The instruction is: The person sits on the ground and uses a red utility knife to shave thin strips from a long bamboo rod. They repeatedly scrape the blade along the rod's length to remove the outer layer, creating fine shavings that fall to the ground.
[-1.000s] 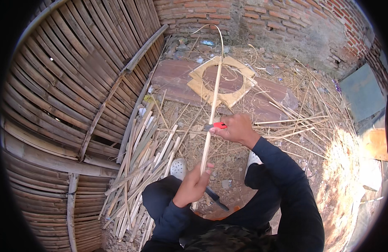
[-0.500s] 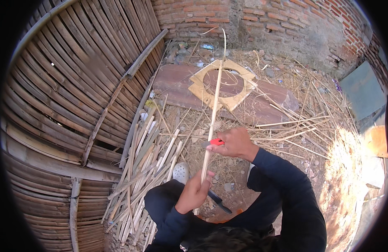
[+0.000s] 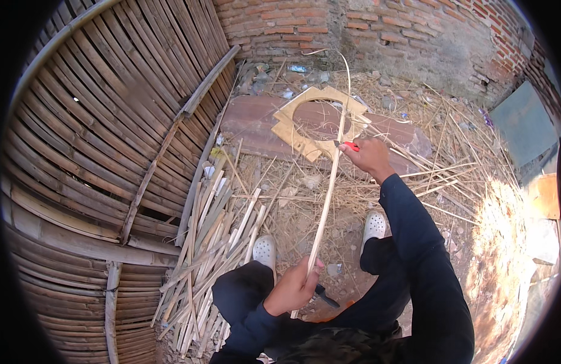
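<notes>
A long, pale bamboo strip [image 3: 326, 209] runs from my lap away from me, and a thin curled shaving rises off its far end. My left hand [image 3: 294, 285] is wrapped round the near part of the strip. Farther along, my right hand [image 3: 370, 158] grips a knife with a red handle [image 3: 351, 146], its blade against the strip. Beyond the strip lies a wooden frame [image 3: 286, 128] with a round hole and notched edges. Beside my left hand, a second knife with a dark handle [image 3: 326, 296] is partly hidden.
On my left a heap of split bamboo strips [image 3: 201, 249] lies by a slatted bamboo wall [image 3: 98, 133]. A brown sheet [image 3: 247, 118] lies under the frame. Bamboo shavings [image 3: 447, 139] and sticks litter the ground at right. A brick wall [image 3: 408, 33] stands at the back.
My right hand has slid the knife away from me along the strip. The strip's far end and its shaving have swung right. My left hand has shifted slightly right and nearer, still holding the strip.
</notes>
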`<act>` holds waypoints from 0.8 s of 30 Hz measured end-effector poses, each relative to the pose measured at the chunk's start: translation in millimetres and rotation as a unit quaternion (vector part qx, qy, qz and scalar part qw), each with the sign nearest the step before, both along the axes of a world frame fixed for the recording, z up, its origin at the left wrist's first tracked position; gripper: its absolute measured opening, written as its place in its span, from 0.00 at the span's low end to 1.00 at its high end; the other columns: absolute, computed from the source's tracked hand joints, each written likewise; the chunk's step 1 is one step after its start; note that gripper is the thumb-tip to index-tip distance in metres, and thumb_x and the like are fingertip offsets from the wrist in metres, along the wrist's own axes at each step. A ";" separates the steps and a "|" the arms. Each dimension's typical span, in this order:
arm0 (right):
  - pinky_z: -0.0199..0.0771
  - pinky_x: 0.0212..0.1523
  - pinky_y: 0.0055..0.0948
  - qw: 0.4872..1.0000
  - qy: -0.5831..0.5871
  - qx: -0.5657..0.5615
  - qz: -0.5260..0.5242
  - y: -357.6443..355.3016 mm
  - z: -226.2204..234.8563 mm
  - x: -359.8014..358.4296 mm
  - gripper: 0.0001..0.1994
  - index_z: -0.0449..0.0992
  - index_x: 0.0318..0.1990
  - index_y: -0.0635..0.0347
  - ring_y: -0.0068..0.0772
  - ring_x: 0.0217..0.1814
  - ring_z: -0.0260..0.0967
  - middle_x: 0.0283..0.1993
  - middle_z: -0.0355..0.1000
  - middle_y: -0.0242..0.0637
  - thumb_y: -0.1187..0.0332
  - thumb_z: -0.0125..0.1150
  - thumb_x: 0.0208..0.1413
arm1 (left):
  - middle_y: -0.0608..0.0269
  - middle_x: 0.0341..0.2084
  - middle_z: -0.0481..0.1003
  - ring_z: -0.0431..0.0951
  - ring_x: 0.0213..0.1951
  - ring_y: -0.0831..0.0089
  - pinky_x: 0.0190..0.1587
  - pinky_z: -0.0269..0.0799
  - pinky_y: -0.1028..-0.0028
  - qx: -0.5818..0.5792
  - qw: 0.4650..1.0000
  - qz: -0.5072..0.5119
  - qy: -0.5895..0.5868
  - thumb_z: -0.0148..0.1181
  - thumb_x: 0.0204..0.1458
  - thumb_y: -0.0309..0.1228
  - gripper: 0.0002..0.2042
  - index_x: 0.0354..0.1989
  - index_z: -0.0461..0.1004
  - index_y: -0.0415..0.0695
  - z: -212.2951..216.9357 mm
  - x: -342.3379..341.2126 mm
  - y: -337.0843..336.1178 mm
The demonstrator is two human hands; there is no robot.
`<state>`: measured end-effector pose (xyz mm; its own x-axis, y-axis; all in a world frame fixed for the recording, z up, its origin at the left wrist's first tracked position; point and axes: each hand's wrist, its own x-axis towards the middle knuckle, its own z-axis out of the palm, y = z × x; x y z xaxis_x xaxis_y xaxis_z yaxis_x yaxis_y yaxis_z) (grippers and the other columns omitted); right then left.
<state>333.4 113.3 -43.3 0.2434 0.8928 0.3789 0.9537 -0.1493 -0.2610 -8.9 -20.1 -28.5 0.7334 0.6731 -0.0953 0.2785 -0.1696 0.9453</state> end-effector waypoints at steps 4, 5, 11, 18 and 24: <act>0.70 0.26 0.47 0.997 0.011 0.049 -0.050 2.4 -14.3 38.7 0.36 0.79 0.23 0.59 0.51 0.22 0.72 0.18 0.72 0.48 0.30 0.47 0.52 | 0.64 0.19 0.65 0.66 0.22 0.76 0.27 0.63 0.74 -0.039 0.998 -0.028 0.026 0.48 0.61 0.28 0.08 0.46 0.68 0.41 4.8 5.2 -2.3; 0.70 0.26 0.47 0.994 0.024 0.041 -0.097 8.5 -14.0 48.2 0.37 0.79 0.22 0.60 0.52 0.22 0.72 0.18 0.72 0.48 0.30 0.46 0.52 | 0.64 0.19 0.65 0.66 0.22 0.77 0.27 0.63 0.74 -0.045 0.998 -0.037 0.031 0.48 0.61 0.28 0.08 0.46 0.68 0.41 5.8 5.2 -6.0; 0.68 0.27 0.47 0.986 0.048 0.000 -0.157 4.2 -27.7 72.7 0.42 0.74 0.17 0.65 0.53 0.22 0.71 0.18 0.71 0.50 0.28 0.40 0.55 | 0.65 0.17 0.65 0.67 0.20 0.77 0.25 0.62 0.73 -0.059 0.997 -0.043 -0.026 0.47 0.62 0.29 0.09 0.48 0.67 0.42 -15.9 16.8 -5.2; 0.64 0.25 0.43 0.964 0.230 -0.100 0.093 -15.8 12.2 -22.8 0.40 0.73 0.17 0.64 0.50 0.19 0.65 0.14 0.65 0.48 0.31 0.42 0.57 | 0.73 0.14 0.58 0.58 0.14 0.85 0.18 0.57 0.84 -0.259 0.958 0.067 -0.107 0.35 0.69 0.41 0.20 0.51 0.67 0.37 5.5 15.3 10.3; 0.68 0.21 0.41 0.955 0.033 -0.086 0.281 -77.7 34.3 -118.7 0.34 0.77 0.18 0.55 0.44 0.19 0.72 0.15 0.70 0.41 0.31 0.51 0.50 | 0.72 0.14 0.58 0.57 0.11 0.84 0.15 0.56 0.83 -0.247 0.952 0.114 -0.141 0.36 0.68 0.41 0.18 0.50 0.66 0.40 8.4 13.8 19.5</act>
<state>214.7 35.6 -9.0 -0.2737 0.9374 0.2155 0.8784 0.3349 -0.3410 4.8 -0.6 -20.1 0.6175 0.7413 -0.2629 -0.0214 0.3500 0.9365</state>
